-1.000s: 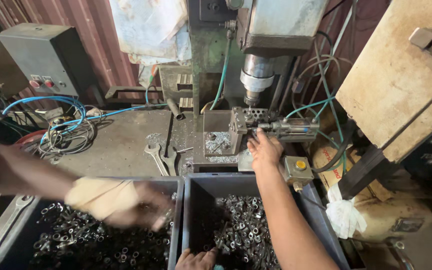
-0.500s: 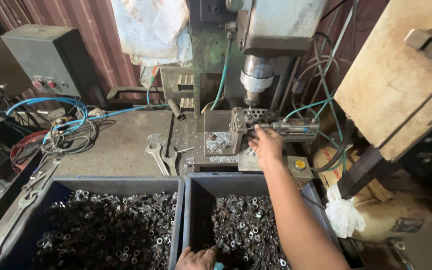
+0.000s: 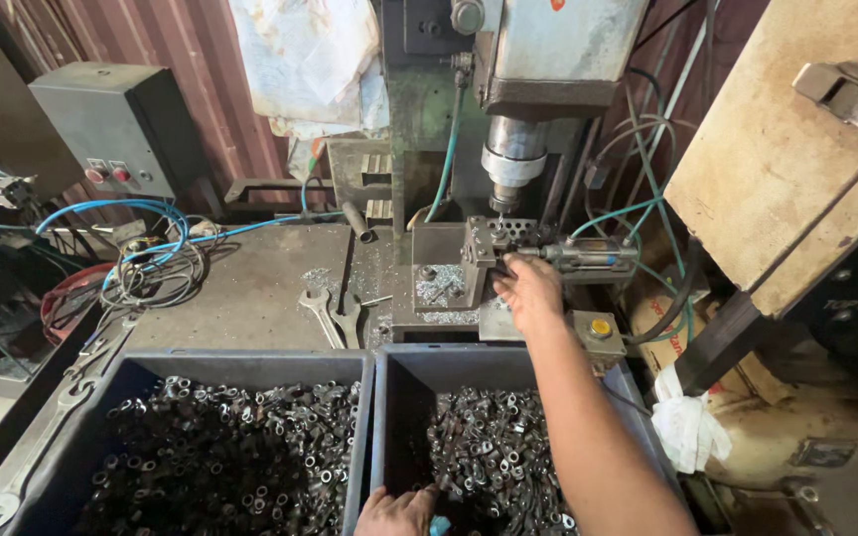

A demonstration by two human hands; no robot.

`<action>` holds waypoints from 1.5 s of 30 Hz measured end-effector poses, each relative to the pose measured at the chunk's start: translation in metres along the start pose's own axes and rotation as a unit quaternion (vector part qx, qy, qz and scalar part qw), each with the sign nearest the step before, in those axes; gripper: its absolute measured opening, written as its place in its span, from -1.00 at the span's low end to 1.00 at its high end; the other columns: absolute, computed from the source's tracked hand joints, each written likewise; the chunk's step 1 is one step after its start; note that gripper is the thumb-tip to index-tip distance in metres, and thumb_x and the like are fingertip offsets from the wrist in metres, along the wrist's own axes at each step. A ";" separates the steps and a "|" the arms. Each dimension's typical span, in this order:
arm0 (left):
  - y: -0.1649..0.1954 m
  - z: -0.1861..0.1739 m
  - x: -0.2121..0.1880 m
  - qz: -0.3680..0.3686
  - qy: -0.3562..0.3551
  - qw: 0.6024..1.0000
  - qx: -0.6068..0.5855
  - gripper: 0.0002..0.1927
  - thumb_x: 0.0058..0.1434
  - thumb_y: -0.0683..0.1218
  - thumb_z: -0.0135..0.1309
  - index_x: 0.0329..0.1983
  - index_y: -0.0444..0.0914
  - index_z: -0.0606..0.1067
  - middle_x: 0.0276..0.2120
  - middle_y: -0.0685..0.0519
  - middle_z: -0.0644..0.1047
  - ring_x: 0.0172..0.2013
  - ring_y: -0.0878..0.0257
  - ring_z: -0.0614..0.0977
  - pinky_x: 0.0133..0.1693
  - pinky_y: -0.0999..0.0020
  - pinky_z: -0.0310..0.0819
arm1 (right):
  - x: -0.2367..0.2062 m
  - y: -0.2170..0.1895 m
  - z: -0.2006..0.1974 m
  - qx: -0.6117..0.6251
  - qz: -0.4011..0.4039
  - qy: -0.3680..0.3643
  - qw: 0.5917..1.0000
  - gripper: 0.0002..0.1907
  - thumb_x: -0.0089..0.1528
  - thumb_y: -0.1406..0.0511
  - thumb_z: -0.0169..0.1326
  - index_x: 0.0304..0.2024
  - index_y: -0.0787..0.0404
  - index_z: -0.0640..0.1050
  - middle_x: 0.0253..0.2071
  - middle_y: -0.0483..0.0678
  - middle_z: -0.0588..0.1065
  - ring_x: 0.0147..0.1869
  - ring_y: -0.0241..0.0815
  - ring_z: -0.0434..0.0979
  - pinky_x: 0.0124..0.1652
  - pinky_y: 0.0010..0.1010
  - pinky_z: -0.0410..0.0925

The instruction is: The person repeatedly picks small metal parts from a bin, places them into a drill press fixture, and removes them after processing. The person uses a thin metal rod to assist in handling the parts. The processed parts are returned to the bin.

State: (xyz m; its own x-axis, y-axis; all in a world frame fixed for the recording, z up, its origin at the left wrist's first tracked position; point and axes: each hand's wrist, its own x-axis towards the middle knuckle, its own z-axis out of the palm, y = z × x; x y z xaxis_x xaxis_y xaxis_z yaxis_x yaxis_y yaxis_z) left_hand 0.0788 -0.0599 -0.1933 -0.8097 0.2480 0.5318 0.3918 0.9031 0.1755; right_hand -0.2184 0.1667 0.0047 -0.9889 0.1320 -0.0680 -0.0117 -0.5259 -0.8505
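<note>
Right hand [image 3: 530,290] grip pinched at the sideways-lying fixture [image 3: 508,243]; left hand [image 3: 396,511] grip unclear.

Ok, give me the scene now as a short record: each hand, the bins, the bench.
right hand: at the fixture under the drill spindle; whether the fingers hold a part cannot be told
left hand: in the right bin, on the metal parts
left bin: full of similar parts
bench: wrenches, blue hose
</note>
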 end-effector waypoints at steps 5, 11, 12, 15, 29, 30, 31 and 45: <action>-0.002 0.002 0.003 0.004 0.014 1.000 0.008 -0.70 0.18 0.02 0.04 -0.05 0.03 0.63 -0.55 0.15 0.62 -0.61 0.19 0.63 -0.19 0.04 0.55 | -0.061 -0.037 -0.007 -0.211 -0.088 -0.035 0.973 -0.66 0.24 0.35 0.22 0.07 0.27 0.57 -0.13 0.04 0.61 -0.16 -0.13 0.65 -0.19 -0.38 0.53; 0.005 -0.009 -0.003 -0.039 -0.092 0.993 -0.061 -0.30 -0.03 0.23 0.22 0.21 -0.04 0.50 -0.31 0.02 0.63 -0.38 0.02 0.67 -0.03 -0.10 0.47 | -0.155 -0.084 -0.057 -0.598 -0.266 0.089 0.751 -0.68 0.26 0.20 0.18 0.04 0.13 0.63 -0.07 0.04 0.64 -0.07 -0.05 0.66 -0.05 -0.26 0.47; 0.006 -0.014 -0.001 -0.054 -0.112 0.990 -0.060 -0.30 0.04 0.26 0.22 0.27 0.00 0.46 -0.26 0.03 0.62 -0.36 0.03 0.67 -0.01 -0.06 0.46 | -0.161 -0.090 -0.064 -0.624 -0.318 0.090 0.708 -0.70 0.27 0.18 0.19 0.01 0.14 0.64 -0.06 0.05 0.63 -0.03 -0.01 0.64 0.00 -0.23 0.45; 0.008 -0.032 0.008 -0.070 -0.153 0.983 -0.074 -0.27 0.04 0.18 0.23 0.32 -0.02 0.39 -0.19 -0.01 0.58 -0.24 0.02 0.65 0.05 -0.04 0.41 | -0.168 -0.092 -0.079 -0.657 -0.379 0.041 0.650 -0.69 0.26 0.19 0.17 0.02 0.14 0.64 -0.04 0.04 0.62 0.06 0.10 0.59 0.03 -0.14 0.42; 0.000 -0.077 0.036 -0.199 0.150 0.883 -0.398 -0.72 0.08 -0.15 0.25 -0.12 -0.25 0.69 -0.32 -0.12 0.73 -0.27 0.11 0.76 -0.17 0.34 0.61 | -0.243 -0.069 -0.118 -0.613 -0.344 0.048 0.710 -0.20 0.14 0.04 0.22 0.34 0.24 0.31 0.17 0.23 0.47 0.19 0.19 0.50 0.09 -0.09 0.36; -0.009 -0.082 0.038 -0.233 0.159 0.856 -0.432 -0.74 0.08 -0.17 0.26 -0.13 -0.27 0.70 -0.32 -0.15 0.73 -0.27 0.10 0.73 -0.17 0.35 0.59 | -0.258 -0.059 -0.130 -0.593 -0.366 0.038 0.716 -0.22 0.13 0.06 0.22 0.32 0.23 0.34 0.18 0.22 0.48 0.19 0.20 0.52 0.08 -0.11 0.38; -0.017 -0.088 0.036 -0.271 0.165 0.827 -0.465 -0.76 0.09 -0.18 0.28 -0.15 -0.29 0.70 -0.32 -0.17 0.73 -0.27 0.09 0.70 -0.16 0.36 0.57 | -0.273 -0.049 -0.144 -0.574 -0.383 0.027 0.723 -0.24 0.12 0.07 0.22 0.30 0.22 0.36 0.19 0.21 0.49 0.20 0.21 0.53 0.08 -0.12 0.39; -0.087 -0.170 0.063 -0.333 -0.006 0.938 0.094 -0.71 0.13 -0.07 0.10 -0.08 -0.14 0.65 -0.21 -0.04 0.68 -0.17 0.07 0.68 -0.10 0.18 0.58 | -0.262 0.032 -0.240 -0.428 -0.172 0.053 0.886 -0.35 0.13 0.31 0.26 0.29 0.18 0.45 0.03 0.08 0.66 0.00 -0.16 0.73 -0.02 -0.32 0.52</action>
State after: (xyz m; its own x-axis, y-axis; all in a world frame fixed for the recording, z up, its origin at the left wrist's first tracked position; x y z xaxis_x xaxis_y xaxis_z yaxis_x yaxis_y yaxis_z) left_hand 0.0681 -0.1828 -0.0344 -0.8530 -0.3898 0.3471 -0.2855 0.9052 0.3149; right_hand 0.0761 0.3171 -0.1298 -0.9285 0.2635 0.2616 -0.1479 0.3836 -0.9116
